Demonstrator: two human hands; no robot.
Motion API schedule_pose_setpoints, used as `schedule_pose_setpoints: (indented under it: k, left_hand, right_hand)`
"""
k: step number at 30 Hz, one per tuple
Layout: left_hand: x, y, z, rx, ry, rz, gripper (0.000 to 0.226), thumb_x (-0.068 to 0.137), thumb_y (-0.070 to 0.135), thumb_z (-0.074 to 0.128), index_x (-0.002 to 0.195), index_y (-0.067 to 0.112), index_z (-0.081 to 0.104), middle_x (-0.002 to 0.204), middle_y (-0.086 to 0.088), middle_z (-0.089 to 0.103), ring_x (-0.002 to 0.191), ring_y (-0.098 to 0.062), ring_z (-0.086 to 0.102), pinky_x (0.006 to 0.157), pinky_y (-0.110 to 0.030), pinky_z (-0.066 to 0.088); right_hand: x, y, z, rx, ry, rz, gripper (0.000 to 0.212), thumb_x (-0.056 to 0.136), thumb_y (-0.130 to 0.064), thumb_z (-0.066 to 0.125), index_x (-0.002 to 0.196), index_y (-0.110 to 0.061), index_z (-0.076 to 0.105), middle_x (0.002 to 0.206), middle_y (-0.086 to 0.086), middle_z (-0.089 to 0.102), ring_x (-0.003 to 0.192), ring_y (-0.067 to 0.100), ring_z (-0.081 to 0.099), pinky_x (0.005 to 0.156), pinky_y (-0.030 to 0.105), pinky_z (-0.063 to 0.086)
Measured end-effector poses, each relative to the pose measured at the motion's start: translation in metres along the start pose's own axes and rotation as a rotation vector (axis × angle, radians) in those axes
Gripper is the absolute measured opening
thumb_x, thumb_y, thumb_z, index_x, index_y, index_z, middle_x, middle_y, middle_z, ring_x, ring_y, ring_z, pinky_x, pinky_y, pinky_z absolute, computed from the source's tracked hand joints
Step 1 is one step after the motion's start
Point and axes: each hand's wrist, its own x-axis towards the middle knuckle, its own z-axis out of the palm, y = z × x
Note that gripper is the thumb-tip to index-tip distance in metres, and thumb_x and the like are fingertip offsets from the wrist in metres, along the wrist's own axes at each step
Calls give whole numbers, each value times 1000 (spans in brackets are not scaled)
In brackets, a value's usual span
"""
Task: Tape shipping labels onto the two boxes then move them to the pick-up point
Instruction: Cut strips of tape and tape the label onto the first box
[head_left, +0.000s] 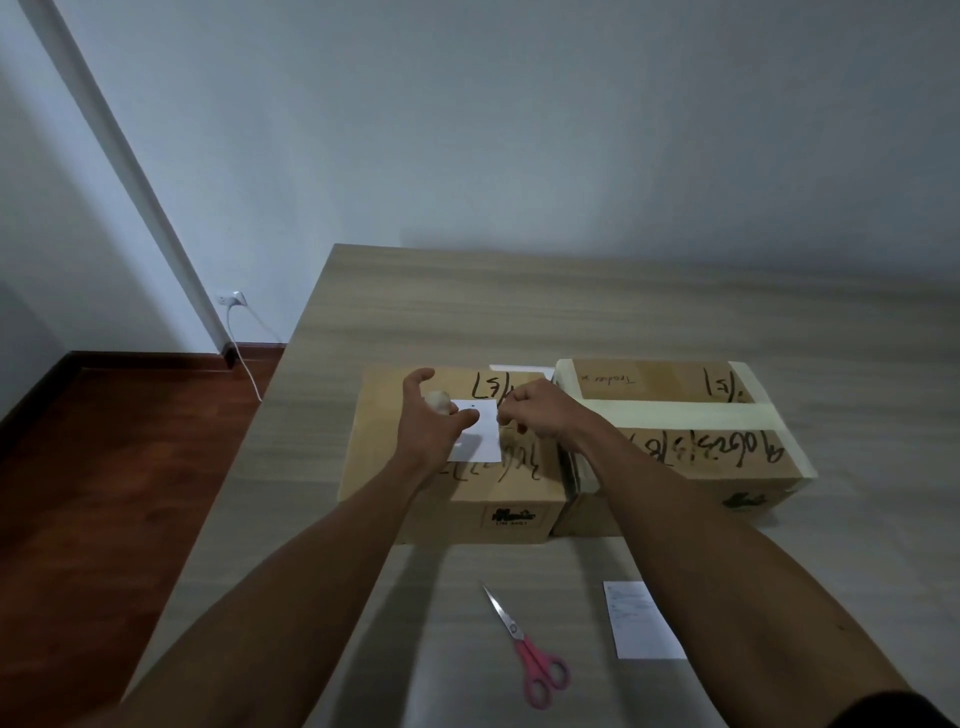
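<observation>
White rectangular paper label (480, 434) lying flat on top of left brown cardboard box (457, 457), lower-left part shadowed and partly covered by left hand (434, 415). Small roll of clear tape (438, 402) half hidden under left palm, thumb and fingers curved round it; tape strip itself too faint to make out. Right hand (535, 413) at label's right edge, fingers curled and tips pinched together; what they pinch not discernible, possibly the tape end. Black handwriting on box top partly blocked by both hands, illegible. Second brown cardboard box with pale tape bands (685, 441) touching the first on its right, near-left corner hidden behind right forearm. Second white printed paper label (644, 621) on grey wood-grain table (571, 301), right edge cut by forearm, print unreadable. Pink-handled steel scissors (524, 649) lying closed to its left, well apart from boxes. White sheet edge (522, 370) visible behind left box, mostly hidden.
</observation>
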Motion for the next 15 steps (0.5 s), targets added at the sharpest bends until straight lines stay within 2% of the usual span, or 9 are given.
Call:
schedule_pose_setpoints:
  k: [3, 6, 8, 12, 15]
  left_hand:
    - [15, 2, 12, -1, 17, -10, 79, 82, 6, 83, 141, 27, 36, 84, -7, 62, 69, -18, 57, 70, -34, 54]
    - [31, 2, 22, -10, 41, -37, 76, 82, 7, 84, 140, 28, 37, 83, -8, 63, 71, -22, 59, 75, -40, 55]
    - [42, 2, 29, 14, 77, -53, 76, 81, 11, 86, 138, 30, 38, 87, -13, 67, 76, -23, 63, 78, -42, 57]
    - [53, 5, 37, 143, 165, -47, 78, 81, 11, 87, 141, 24, 39, 86, -6, 65, 71, -9, 59, 59, -18, 46]
    - [58, 3, 41, 238, 187, -18, 78, 81, 5, 85, 144, 20, 40, 89, -9, 64, 69, -6, 56, 52, -6, 42]
  right_hand:
    - [18, 5, -8, 19, -17, 17, 12, 90, -21, 72, 81, -15, 77, 99, 8, 76, 85, 18, 68, 73, 33, 54]
    - [36, 7, -15, 24, -34, 37, 14, 91, -20, 70, 79, -14, 75, 91, 13, 74, 77, 20, 63, 66, 32, 49]
    - [48, 6, -17, 20, -48, 34, 14, 92, -18, 68, 80, -12, 73, 95, 12, 73, 79, 21, 62, 68, 33, 48]
    - [68, 5, -14, -34, -49, 33, 14, 91, -18, 67, 80, -10, 73, 96, 14, 74, 91, 29, 69, 82, 44, 56]
    - [79, 5, -8, -89, -66, 36, 15, 84, -17, 71, 87, -3, 74, 93, 16, 72, 85, 28, 65, 74, 40, 53]
